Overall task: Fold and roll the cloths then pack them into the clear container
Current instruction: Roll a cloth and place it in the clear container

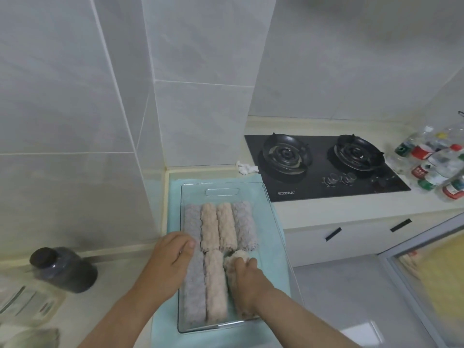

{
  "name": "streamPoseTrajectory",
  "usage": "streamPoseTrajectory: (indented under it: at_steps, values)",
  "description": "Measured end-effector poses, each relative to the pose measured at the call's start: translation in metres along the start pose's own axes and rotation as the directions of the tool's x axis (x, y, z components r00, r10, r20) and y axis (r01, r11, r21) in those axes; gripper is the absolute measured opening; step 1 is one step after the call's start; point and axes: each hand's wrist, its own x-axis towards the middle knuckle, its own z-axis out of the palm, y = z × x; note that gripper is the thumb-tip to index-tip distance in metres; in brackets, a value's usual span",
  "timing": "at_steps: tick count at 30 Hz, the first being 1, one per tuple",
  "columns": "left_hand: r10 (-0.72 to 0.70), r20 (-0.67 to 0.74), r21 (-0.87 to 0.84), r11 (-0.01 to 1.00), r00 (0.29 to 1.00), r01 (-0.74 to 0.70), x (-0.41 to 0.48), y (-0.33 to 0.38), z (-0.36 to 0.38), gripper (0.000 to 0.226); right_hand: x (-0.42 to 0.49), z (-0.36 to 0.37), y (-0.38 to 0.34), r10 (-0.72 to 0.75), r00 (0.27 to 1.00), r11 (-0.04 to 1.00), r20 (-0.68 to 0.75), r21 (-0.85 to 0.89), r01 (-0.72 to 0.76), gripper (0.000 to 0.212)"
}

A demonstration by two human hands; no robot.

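Nearly packed, the container (221, 192) is shown on a teal mat (173, 204), left of the stove (324, 167). A back row (221, 224) of four rolls, grey at its ends and pink between, is laid against the container's far half. A front pair (204, 290), one grey and one pink, is set along its near left side.

A third pink roll (234, 259) is being pressed down beside that pair, gripped from above by the right hand (247, 275) with fingers curled over its far end. The left hand (170, 257) is laid over the container's left wall, thumb out toward the rolls. Whether its fingers are hooked round the wall cannot be told.

By this count seven rolls are in and the folding looks mostly done. One slot at the container's near right corner appears to be left.

The pink roll's near end is covered by the right wrist. No loose cloths are seen, so how many remain is unknown. Well left of the container, beyond a dark jar (62, 270), the objects are too blurred to name.
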Motion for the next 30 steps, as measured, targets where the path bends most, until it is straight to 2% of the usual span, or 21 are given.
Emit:
streamPoseTrajectory:
  at_steps: [3,6,8,10,11,12,13,14,16,18,21,25,26,28,30]
  values:
    - [-0.016,0.015,-0.021,1.0,1.0,0.016,-0.001,0.001,0.0,0.03,0.005,0.005,-0.002,-0.025,1.0,0.998,0.004,0.062,0.024,0.076]
    - [-0.035,0.005,-0.084,0.996,0.999,0.035,-0.003,0.005,0.0,0.021,-0.002,-0.001,0.004,-0.052,0.998,0.947,0.046,0.318,0.035,0.072]
    - [-0.042,-0.006,-0.125,0.991,0.999,0.041,-0.005,0.006,-0.001,0.021,-0.008,-0.008,0.008,-0.012,1.0,0.805,-0.02,0.593,0.021,0.058]
    - [-0.042,-0.009,-0.156,0.987,0.999,0.04,-0.007,0.007,-0.001,0.022,-0.006,-0.016,0.01,0.193,0.981,0.624,-0.022,0.774,-0.105,0.046]
    - [-0.041,-0.01,-0.17,0.985,0.999,0.039,-0.008,0.007,-0.001,0.023,-0.003,-0.019,0.011,0.288,0.957,0.528,0.039,0.828,-0.192,0.041]
    - [-0.039,-0.01,-0.183,0.982,0.999,0.036,-0.008,0.007,-0.002,0.023,-0.002,-0.019,0.013,0.322,0.938,0.405,0.128,0.877,-0.258,0.035]
    - [-0.041,-0.008,-0.193,0.98,0.999,0.039,-0.008,0.006,-0.002,0.024,0.001,-0.02,0.014,0.301,0.927,0.299,0.225,0.9,-0.316,0.028]
    - [-0.042,-0.006,-0.201,0.979,0.999,0.04,-0.008,0.006,-0.002,0.024,0.001,-0.024,0.013,0.27,0.916,0.239,0.297,0.901,-0.363,0.023]
    - [-0.044,-0.005,-0.209,0.977,0.999,0.042,-0.008,0.004,-0.002,0.025,0.0,-0.032,0.009,0.24,0.901,0.237,0.361,0.879,-0.415,0.023]
    - [-0.041,-0.011,-0.215,0.976,0.999,0.038,-0.007,0.002,-0.002,0.025,-0.002,-0.035,0.006,0.203,0.908,0.236,0.367,0.882,-0.409,0.024]
    - [-0.054,-0.014,-0.234,0.971,0.998,0.05,-0.007,0.001,0.0,0.026,-0.003,-0.035,-0.003,0.166,0.919,0.162,0.358,0.909,-0.383,0.023]
    - [-0.079,0.002,-0.231,0.97,0.997,0.077,-0.007,-0.001,0.001,0.027,0.009,-0.026,-0.017,0.188,0.898,0.185,0.399,0.883,-0.431,0.022]
    - [-0.08,0.002,-0.231,0.97,0.997,0.079,-0.007,0.0,0.0,0.028,0.015,-0.022,-0.02,0.2,0.901,0.207,0.384,0.883,-0.422,0.025]
    - [-0.083,0.002,-0.237,0.968,0.997,0.081,-0.007,0.0,0.0,0.029,0.055,0.009,-0.011,0.199,0.924,0.273,0.326,0.887,-0.372,0.054]
    - [-0.086,-0.001,-0.241,0.967,0.996,0.084,-0.007,0.0,0.001,0.03,0.092,0.042,-0.002,0.181,0.931,0.322,0.316,0.876,-0.36,0.068]
